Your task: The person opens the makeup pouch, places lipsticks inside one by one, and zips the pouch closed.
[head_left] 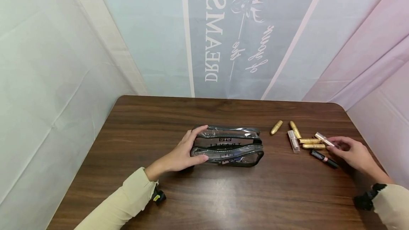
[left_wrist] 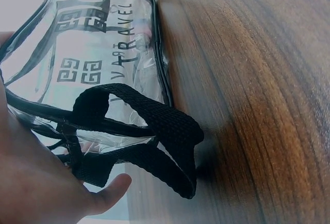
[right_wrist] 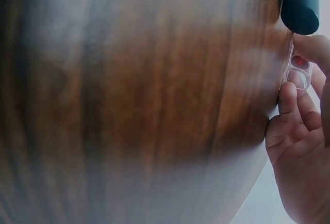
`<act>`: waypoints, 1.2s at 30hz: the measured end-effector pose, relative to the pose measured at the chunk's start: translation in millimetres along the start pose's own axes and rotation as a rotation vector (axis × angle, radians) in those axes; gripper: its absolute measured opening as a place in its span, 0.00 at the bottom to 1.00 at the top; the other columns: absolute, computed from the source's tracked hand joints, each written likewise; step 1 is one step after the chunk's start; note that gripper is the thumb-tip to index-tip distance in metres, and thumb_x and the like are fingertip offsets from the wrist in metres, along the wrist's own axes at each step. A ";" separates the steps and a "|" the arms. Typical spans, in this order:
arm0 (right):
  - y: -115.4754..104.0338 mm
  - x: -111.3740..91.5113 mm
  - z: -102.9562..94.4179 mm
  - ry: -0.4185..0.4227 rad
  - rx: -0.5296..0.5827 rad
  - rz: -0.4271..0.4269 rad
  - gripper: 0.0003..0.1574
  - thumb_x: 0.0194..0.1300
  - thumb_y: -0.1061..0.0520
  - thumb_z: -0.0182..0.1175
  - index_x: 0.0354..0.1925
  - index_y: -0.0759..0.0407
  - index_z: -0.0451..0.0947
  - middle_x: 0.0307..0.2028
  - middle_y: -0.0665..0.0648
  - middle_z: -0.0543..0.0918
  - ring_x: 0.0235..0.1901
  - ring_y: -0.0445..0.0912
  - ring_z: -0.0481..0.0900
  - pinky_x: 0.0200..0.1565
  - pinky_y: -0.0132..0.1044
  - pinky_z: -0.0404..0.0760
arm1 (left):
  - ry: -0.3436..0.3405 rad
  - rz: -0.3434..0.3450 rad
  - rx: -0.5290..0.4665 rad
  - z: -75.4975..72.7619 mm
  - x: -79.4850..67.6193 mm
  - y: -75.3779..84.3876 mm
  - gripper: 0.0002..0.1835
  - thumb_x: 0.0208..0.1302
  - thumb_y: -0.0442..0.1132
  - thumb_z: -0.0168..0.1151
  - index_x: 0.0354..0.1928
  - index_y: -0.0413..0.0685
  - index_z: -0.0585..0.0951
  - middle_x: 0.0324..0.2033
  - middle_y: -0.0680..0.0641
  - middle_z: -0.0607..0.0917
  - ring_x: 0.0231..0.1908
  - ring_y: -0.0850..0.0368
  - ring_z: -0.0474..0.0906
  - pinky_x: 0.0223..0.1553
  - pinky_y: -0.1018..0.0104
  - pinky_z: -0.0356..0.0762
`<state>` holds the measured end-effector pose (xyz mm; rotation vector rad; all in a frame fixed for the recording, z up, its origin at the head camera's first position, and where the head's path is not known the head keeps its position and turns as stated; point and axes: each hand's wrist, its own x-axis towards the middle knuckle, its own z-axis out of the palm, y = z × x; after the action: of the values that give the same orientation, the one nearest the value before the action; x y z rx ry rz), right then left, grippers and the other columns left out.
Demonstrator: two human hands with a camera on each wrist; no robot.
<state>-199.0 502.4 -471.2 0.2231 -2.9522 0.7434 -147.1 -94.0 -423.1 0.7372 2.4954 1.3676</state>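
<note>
At the middle of the table stands a clear toiletry bag (head_left: 230, 156) with black piping and "TRAVEL" lettering, its top parted. My left hand (head_left: 182, 153) holds its left end, thumb on the near edge and fingers on the far one. A black strap handle (left_wrist: 154, 113) loops out by that hand in the left wrist view. On the right, my right hand (head_left: 356, 153) pinches a clear-and-silver lipstick tube (head_left: 323, 138) by its near end. Through that end, a bit of red (right_wrist: 299, 61) shows in the right wrist view.
Several gold bullet-shaped tubes (head_left: 276, 127) lie right of the bag. Among them is another clear lipstick tube (head_left: 293, 142). A black tube with a pink band (head_left: 323, 159) lies just below the right fingertips. The wooden table (head_left: 143, 123) ends at a printed curtain (head_left: 166, 45).
</note>
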 end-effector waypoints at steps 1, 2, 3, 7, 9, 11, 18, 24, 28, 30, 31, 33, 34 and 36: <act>0.3 0.2 0.3 0.003 -0.002 -0.002 0.17 0.59 0.53 0.66 0.45 0.59 0.78 0.26 0.51 0.78 0.22 0.34 0.70 0.21 0.31 0.66 | 0.000 -0.001 0.000 0.0 0.0 0.0 0.45 0.59 0.56 0.62 0.70 0.79 0.45 0.68 0.59 0.52 0.67 0.54 0.50 0.58 0.38 0.55; 0.6 0.4 0.6 0.005 -0.003 -0.004 0.17 0.59 0.53 0.65 0.45 0.59 0.78 0.26 0.50 0.78 0.22 0.34 0.70 0.21 0.30 0.66 | -0.001 -0.002 0.000 0.0 0.0 0.1 0.45 0.59 0.55 0.63 0.70 0.79 0.45 0.68 0.59 0.51 0.67 0.54 0.49 0.58 0.37 0.55; 0.7 0.5 0.8 0.007 -0.006 -0.005 0.17 0.59 0.53 0.65 0.45 0.59 0.78 0.25 0.50 0.78 0.22 0.34 0.70 0.21 0.30 0.66 | -0.001 -0.003 0.000 0.0 -0.1 0.2 0.45 0.59 0.55 0.63 0.70 0.79 0.45 0.68 0.59 0.51 0.67 0.54 0.48 0.58 0.37 0.54; -0.6 0.4 0.8 0.007 -0.009 -0.003 0.17 0.60 0.52 0.65 0.45 0.59 0.79 0.25 0.51 0.79 0.21 0.34 0.70 0.20 0.31 0.66 | -0.001 -0.001 0.001 -0.1 -0.1 0.3 0.45 0.59 0.53 0.63 0.70 0.79 0.45 0.69 0.61 0.50 0.69 0.53 0.45 0.59 0.36 0.53; -1.9 0.4 0.7 0.006 -0.008 -0.001 0.18 0.60 0.51 0.64 0.45 0.59 0.78 0.26 0.52 0.79 0.21 0.34 0.70 0.20 0.31 0.66 | 0.000 -0.001 0.001 -0.2 -0.2 0.2 0.45 0.59 0.52 0.63 0.70 0.79 0.45 0.69 0.61 0.50 0.69 0.53 0.45 0.59 0.36 0.53; -2.7 0.6 0.7 0.006 -0.007 -0.001 0.18 0.60 0.51 0.64 0.45 0.60 0.79 0.26 0.52 0.79 0.22 0.34 0.70 0.20 0.31 0.67 | 0.001 0.000 0.001 -0.2 -0.3 0.1 0.45 0.59 0.52 0.63 0.71 0.77 0.46 0.69 0.61 0.50 0.69 0.54 0.45 0.59 0.36 0.53; -4.2 1.2 1.2 -0.003 -0.005 0.028 0.19 0.61 0.51 0.64 0.46 0.61 0.78 0.29 0.54 0.80 0.23 0.33 0.70 0.20 0.31 0.67 | 0.002 0.006 0.005 0.1 -0.6 0.0 0.45 0.59 0.54 0.63 0.72 0.71 0.47 0.68 0.60 0.52 0.69 0.50 0.46 0.59 0.36 0.53; -8.1 2.7 0.0 -0.012 0.001 0.045 0.21 0.61 0.50 0.63 0.48 0.61 0.78 0.33 0.59 0.81 0.25 0.30 0.71 0.21 0.31 0.69 | 0.001 0.007 0.002 0.4 0.6 -0.6 0.45 0.59 0.57 0.62 0.72 0.73 0.47 0.67 0.58 0.52 0.66 0.55 0.52 0.58 0.39 0.57; -10.9 4.5 -1.8 -0.009 0.013 0.050 0.20 0.61 0.50 0.63 0.47 0.61 0.78 0.34 0.59 0.81 0.25 0.29 0.72 0.22 0.30 0.70 | 0.003 0.008 0.006 0.2 0.4 -0.2 0.45 0.58 0.56 0.62 0.72 0.73 0.47 0.67 0.57 0.53 0.66 0.54 0.52 0.58 0.38 0.56; -11.7 5.6 -3.0 -0.011 0.023 0.050 0.20 0.61 0.50 0.63 0.48 0.61 0.78 0.33 0.58 0.81 0.25 0.29 0.72 0.22 0.30 0.70 | 0.003 0.002 0.006 0.1 -0.1 0.1 0.45 0.58 0.56 0.62 0.71 0.74 0.46 0.68 0.58 0.52 0.66 0.54 0.51 0.58 0.38 0.55; -12.0 5.9 -3.6 -0.012 0.028 0.049 0.20 0.62 0.50 0.63 0.48 0.61 0.78 0.32 0.57 0.81 0.25 0.30 0.72 0.22 0.30 0.70 | 0.001 -0.002 0.006 0.0 -0.3 0.1 0.45 0.58 0.56 0.62 0.71 0.76 0.46 0.68 0.58 0.52 0.66 0.54 0.51 0.58 0.38 0.55; -12.2 6.1 -5.1 -0.007 0.037 0.045 0.20 0.62 0.50 0.63 0.48 0.61 0.78 0.31 0.54 0.81 0.25 0.31 0.72 0.22 0.30 0.70 | -0.002 -0.009 0.005 0.1 -0.4 0.1 0.44 0.59 0.56 0.62 0.71 0.79 0.45 0.68 0.59 0.51 0.67 0.55 0.50 0.58 0.38 0.55; -12.3 6.0 -5.9 -0.006 0.047 0.042 0.19 0.62 0.51 0.63 0.48 0.61 0.77 0.31 0.53 0.81 0.25 0.31 0.72 0.21 0.30 0.70 | -0.003 -0.007 0.002 0.2 -0.4 -0.1 0.44 0.59 0.56 0.62 0.70 0.79 0.45 0.68 0.59 0.51 0.67 0.54 0.50 0.58 0.37 0.55; -12.3 5.7 -7.7 -0.001 0.066 0.033 0.19 0.61 0.52 0.63 0.47 0.61 0.78 0.29 0.50 0.81 0.25 0.32 0.73 0.21 0.30 0.69 | -0.003 -0.004 0.002 0.3 -0.3 -0.4 0.44 0.59 0.56 0.62 0.70 0.79 0.45 0.68 0.58 0.51 0.67 0.54 0.50 0.58 0.37 0.55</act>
<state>-202.2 494.7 -458.1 0.1795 -2.9417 0.8468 -146.9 -94.0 -423.6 0.7341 2.4942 1.3622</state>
